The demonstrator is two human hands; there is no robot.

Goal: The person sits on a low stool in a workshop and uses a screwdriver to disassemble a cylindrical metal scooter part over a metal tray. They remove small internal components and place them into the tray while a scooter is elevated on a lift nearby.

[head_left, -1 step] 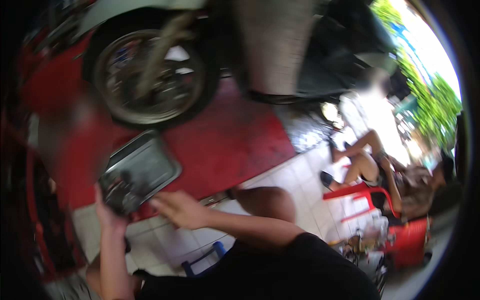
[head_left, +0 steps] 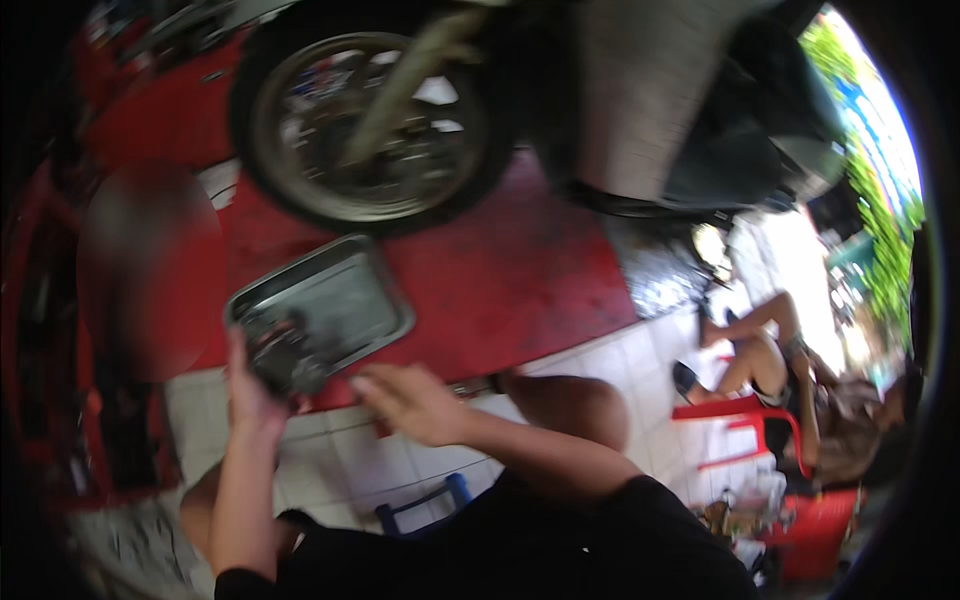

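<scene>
My left hand is closed around a dark grey metal mechanical part of irregular shape, its exact kind blurred. The part is held over the near left corner of a shallow metal tray, which lies tilted in view on a red surface. To the right of the part, a small gap away, is my right hand. Its fingers are bunched together and point left toward the part; whatever is between the fingertips is too small and blurred to make out.
A motorcycle's front wheel stands on the red platform beyond the tray. At left is a round red seat. A small blue stool is below my arms on white tiles. Seated people, a red chair and clutter occupy the right.
The whole scene has shifted to the right in the picture as my head turned. Both hands keep about the same place relative to the part and the tray.
</scene>
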